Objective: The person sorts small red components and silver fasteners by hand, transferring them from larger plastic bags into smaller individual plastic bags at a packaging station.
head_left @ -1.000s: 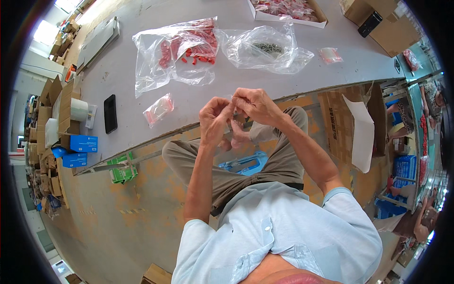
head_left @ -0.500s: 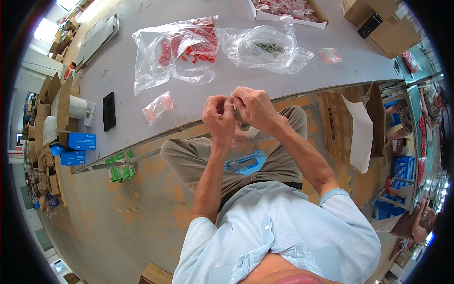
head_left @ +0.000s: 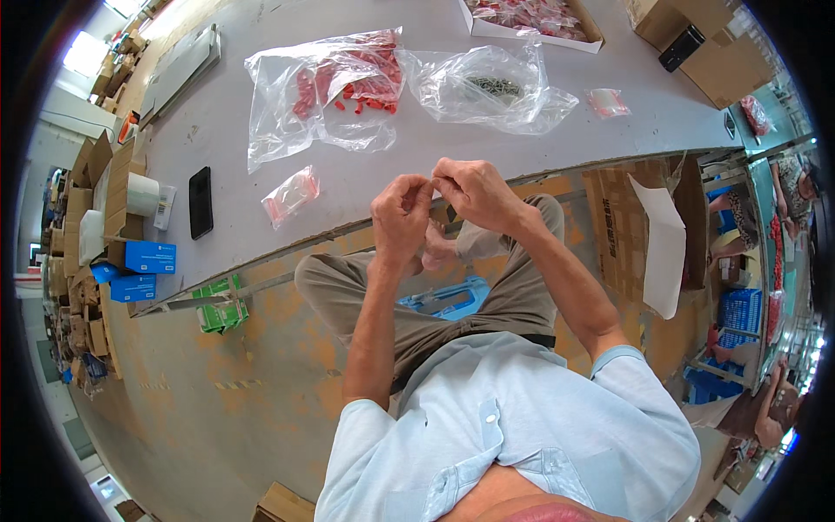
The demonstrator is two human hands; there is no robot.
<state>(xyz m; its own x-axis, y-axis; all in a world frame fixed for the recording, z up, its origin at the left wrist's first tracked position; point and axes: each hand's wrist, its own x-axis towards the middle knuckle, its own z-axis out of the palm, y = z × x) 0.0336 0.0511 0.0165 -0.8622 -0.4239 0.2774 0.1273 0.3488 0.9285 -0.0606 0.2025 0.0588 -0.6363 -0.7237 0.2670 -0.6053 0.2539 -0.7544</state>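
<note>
Clear plastic is all you can make out between your fingertips, and barely that: your left hand point(head_left: 400, 213) and right hand point(head_left: 474, 191) are pressed together at the near edge of the grey table point(head_left: 557, 130), thumbs and forefingers pinched on something too small to tell, possibly a little bag's mouth. Both wrists are raised, elbows bent, forearms rising from your lap, the right one reaching in from the right, the left nearly straight up.

Judging by the lay of things, you're mid-run, not near the end. One small sealed packet point(head_left: 291, 196) with red pieces lies on the table to the left of your hands, another small packet point(head_left: 607, 103) sits far right, and the carton point(head_left: 531, 16) at the far edge holds a heap of similar red-filled packets. Plenty is left: the big clear bag of red parts point(head_left: 326, 87) is far from empty, and the clear bag of dark small parts point(head_left: 491, 87) beside it too. A black phone point(head_left: 201, 202) rests at the left. Below the table, a blue tool point(head_left: 444, 300) lies on the floor by your knees.
</note>
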